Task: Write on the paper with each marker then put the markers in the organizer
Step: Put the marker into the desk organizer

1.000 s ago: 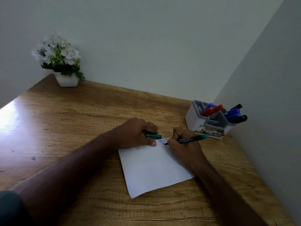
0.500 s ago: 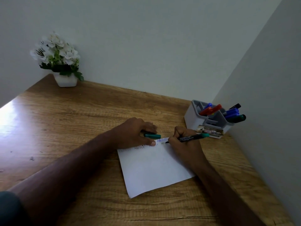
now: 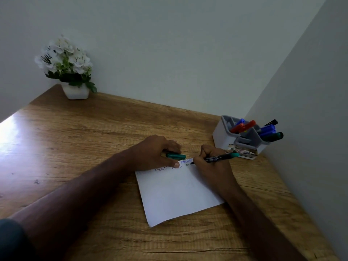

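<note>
Wooden desk (image 3: 79,140) — pale corner walls (image 3: 169,53).

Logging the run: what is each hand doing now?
Left hand: holds the green cap, pressing the paper.
Right hand: grips the green marker, tip on the paper.

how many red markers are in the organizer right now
2. Both red markers lean side by side in a middle compartment of the organizer, caps up. More could be hidden deeper inside.
</note>
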`<control>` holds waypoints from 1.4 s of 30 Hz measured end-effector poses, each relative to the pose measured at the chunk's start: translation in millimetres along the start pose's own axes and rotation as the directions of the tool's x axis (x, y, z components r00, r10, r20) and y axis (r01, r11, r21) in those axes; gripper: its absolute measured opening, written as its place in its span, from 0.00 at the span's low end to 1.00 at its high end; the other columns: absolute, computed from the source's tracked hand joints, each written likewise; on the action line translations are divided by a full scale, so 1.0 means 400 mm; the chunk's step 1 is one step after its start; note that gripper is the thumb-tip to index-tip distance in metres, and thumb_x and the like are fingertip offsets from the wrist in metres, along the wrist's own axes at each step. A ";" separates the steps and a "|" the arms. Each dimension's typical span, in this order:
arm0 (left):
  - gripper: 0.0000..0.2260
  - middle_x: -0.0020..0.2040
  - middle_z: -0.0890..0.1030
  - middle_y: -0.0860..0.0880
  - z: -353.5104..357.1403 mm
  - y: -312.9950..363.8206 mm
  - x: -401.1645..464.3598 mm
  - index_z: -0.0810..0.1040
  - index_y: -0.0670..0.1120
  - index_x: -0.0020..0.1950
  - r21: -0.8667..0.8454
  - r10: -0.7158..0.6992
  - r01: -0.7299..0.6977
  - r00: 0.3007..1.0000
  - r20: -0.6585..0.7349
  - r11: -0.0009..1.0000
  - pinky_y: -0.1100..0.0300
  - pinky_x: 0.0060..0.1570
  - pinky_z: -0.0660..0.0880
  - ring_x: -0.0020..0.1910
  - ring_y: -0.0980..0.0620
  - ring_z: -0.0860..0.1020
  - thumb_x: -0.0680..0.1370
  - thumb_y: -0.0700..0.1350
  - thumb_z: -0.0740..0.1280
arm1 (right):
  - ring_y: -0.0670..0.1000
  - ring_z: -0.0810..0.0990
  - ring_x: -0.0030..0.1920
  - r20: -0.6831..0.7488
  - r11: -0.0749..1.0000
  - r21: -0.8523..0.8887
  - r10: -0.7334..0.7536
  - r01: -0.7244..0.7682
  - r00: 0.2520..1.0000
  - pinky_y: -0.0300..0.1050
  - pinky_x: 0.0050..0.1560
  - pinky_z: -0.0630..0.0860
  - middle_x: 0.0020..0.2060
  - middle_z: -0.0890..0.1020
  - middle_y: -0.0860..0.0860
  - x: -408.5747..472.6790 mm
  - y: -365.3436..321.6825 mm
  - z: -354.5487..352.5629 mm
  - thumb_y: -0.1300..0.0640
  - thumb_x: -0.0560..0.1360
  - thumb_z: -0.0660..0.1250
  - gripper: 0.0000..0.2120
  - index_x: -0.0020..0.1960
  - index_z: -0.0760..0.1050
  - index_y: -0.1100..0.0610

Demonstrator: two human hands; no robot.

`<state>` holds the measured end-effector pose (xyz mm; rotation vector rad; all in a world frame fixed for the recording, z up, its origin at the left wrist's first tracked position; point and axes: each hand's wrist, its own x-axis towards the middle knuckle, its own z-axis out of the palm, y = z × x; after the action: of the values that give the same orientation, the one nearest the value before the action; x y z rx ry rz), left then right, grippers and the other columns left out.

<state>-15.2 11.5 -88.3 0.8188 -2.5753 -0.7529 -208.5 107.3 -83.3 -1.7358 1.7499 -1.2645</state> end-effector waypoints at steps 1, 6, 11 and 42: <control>0.24 0.71 0.72 0.54 0.000 0.000 0.000 0.75 0.50 0.69 0.002 -0.003 0.003 1.000 -0.001 1.000 0.57 0.72 0.62 0.73 0.59 0.65 0.75 0.55 0.71 | 0.44 0.67 0.29 -0.004 1.000 -0.001 -0.001 0.001 1.000 0.36 0.28 0.65 0.26 0.70 0.55 -0.001 0.000 -0.001 0.69 0.70 0.67 0.13 0.30 0.66 0.65; 0.24 0.71 0.72 0.54 0.001 0.000 0.001 0.74 0.51 0.69 0.011 0.007 -0.007 1.000 -0.001 1.000 0.59 0.71 0.61 0.73 0.60 0.64 0.75 0.56 0.70 | 0.45 0.68 0.29 0.003 1.000 -0.009 -0.003 0.003 1.000 0.38 0.29 0.67 0.27 0.72 0.59 -0.003 0.000 -0.004 0.69 0.71 0.67 0.13 0.30 0.66 0.65; 0.24 0.72 0.72 0.54 0.000 0.001 0.002 0.74 0.50 0.69 0.001 0.008 -0.008 1.000 0.005 1.000 0.57 0.72 0.62 0.73 0.59 0.64 0.75 0.55 0.71 | 0.43 0.68 0.28 -0.031 0.999 0.039 -0.001 0.002 1.000 0.34 0.29 0.67 0.24 0.70 0.48 -0.002 0.004 -0.007 0.70 0.71 0.67 0.17 0.28 0.66 0.56; 0.25 0.72 0.72 0.55 0.003 -0.005 0.002 0.74 0.51 0.70 0.008 0.012 -0.012 1.000 -0.002 1.000 0.57 0.72 0.61 0.73 0.60 0.64 0.75 0.56 0.70 | 0.45 0.67 0.29 -0.035 0.999 0.042 0.011 -0.010 0.999 0.39 0.28 0.65 0.24 0.69 0.49 0.000 0.008 -0.008 0.70 0.71 0.66 0.18 0.28 0.65 0.56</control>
<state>-15.5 10.3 -90.4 0.8047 -2.5807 -0.7388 -212.9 107.8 -84.2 -1.6891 1.7373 -1.3247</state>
